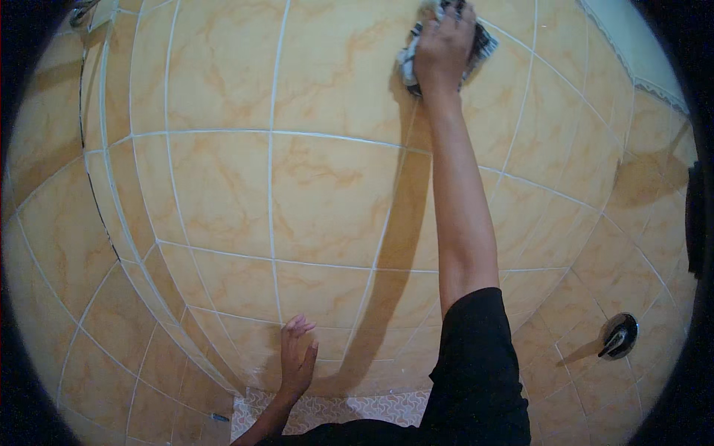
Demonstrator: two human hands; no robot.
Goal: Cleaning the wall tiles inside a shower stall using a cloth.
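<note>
My right hand [444, 53] presses a crumpled black-and-white cloth [409, 62] against the upper part of the tiled wall [329, 189]. The arm reaches straight up, and part of the cloth is covered by the hand and cut off by the top of the view. Low down, my left hand [297, 354] is raised in front of the wall with its fingers apart and nothing in it. The wall tiles are cream-yellow with orange veining and pale grout lines.
On the right wall sits a round metal shower valve with a lever handle [619, 337]. The floor [385, 402] below has a patterned surface. A pale ceiling [636, 39] shows at upper right, and a small metal fitting [220, 417] is at lower left.
</note>
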